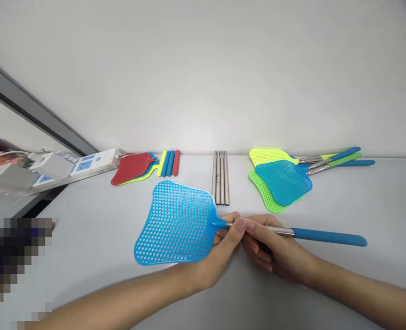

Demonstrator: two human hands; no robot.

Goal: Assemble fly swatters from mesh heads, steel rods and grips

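Note:
A blue fly swatter (180, 224) is held level above the grey table, its perforated head to the left and its blue grip to the right. My left hand (228, 238) pinches the metal rod close to the head. Beside it, with thumbs almost touching, my right hand (271, 245) is closed round the thicker part of the metal tube. Behind my hands lie several loose metal tubes (220, 178) side by side. Off to the right is a pile of swatters with handles, a blue one (283, 181) on top of green and yellow ones.
Loose swatter heads, a red one (132, 167) uppermost, lie at the back left next to several coloured grips (168, 163). A white power strip (92, 164) with plugged-in chargers runs along the left. A pale wall (209, 78) rises behind the table (96, 215).

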